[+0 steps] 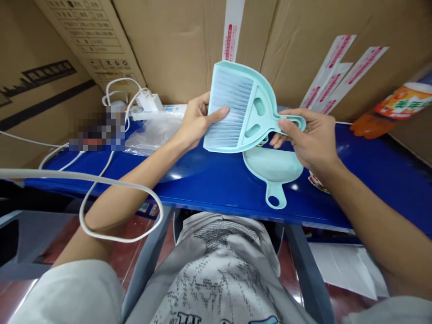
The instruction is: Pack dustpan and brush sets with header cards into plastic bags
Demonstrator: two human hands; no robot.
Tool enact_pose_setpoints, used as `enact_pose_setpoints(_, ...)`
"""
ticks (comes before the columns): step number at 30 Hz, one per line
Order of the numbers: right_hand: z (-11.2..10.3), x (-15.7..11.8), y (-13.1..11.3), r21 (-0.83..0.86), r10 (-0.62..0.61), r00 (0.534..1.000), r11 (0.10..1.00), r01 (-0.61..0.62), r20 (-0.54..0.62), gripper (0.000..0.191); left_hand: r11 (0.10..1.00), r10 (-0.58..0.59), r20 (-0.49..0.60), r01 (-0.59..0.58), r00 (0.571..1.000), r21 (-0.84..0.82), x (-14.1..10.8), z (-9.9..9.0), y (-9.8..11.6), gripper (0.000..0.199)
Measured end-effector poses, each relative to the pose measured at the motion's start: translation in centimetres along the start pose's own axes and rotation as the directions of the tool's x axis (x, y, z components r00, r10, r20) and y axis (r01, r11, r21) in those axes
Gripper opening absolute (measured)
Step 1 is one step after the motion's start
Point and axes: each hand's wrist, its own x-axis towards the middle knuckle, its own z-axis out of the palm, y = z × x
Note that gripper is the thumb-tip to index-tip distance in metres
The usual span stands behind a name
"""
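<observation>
A mint-green hand brush (248,112) with pale bristles lies nested in a matching dustpan (265,81), both raised above the blue table. My left hand (197,119) grips the wide edge of the pair, its thumb pressed on the bristles and its fingers behind the pan. At the other end, my right hand (313,137) is closed round the stacked handles, thumb in front; some of its fingers show below. Under the held set, a second mint-green dustpan (273,164) lies on the table with its looped handle toward me.
Cardboard walls (175,40) enclose the back of the blue table (209,189). A clear plastic bag (151,132) and a white charger (150,101) with cables are at left. A white cable (121,180) loops across my left forearm. An orange drink bottle (393,108) is at right.
</observation>
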Motion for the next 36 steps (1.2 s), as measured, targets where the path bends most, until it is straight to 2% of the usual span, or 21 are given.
enact_pose_setpoints(4,0.1,0.2,-0.2,0.007,0.012,1.000,1.000,-0.012,0.026,0.032,1.000,0.030,0.039,-0.030,0.999,-0.006,-0.4,0.1,0.4,0.061)
enact_pose_setpoints(10,0.1,0.3,-0.3,0.014,0.042,0.998,0.999,-0.041,-0.039,0.034,1.000,0.025,0.027,-0.025,0.999,-0.001,-0.5,0.3,0.7,0.059)
enact_pose_setpoints(18,0.2,0.0,-0.2,0.017,0.043,0.998,0.999,-0.042,-0.042,0.035,0.999,0.002,0.045,0.001,0.999,-0.050,-0.4,0.3,0.9,0.054)
enact_pose_setpoints(28,1.0,-0.5,-0.5,0.039,0.039,0.999,0.999,-0.038,-0.022,0.032,0.999,0.040,-0.036,-0.040,0.999,0.010,-0.8,0.2,0.5,0.052)
enact_pose_setpoints(36,1.0,-0.4,-0.2,0.027,0.023,0.999,0.999,-0.023,-0.030,0.038,0.998,0.070,-0.048,-0.070,0.996,0.004,-0.5,-0.1,0.2,0.049)
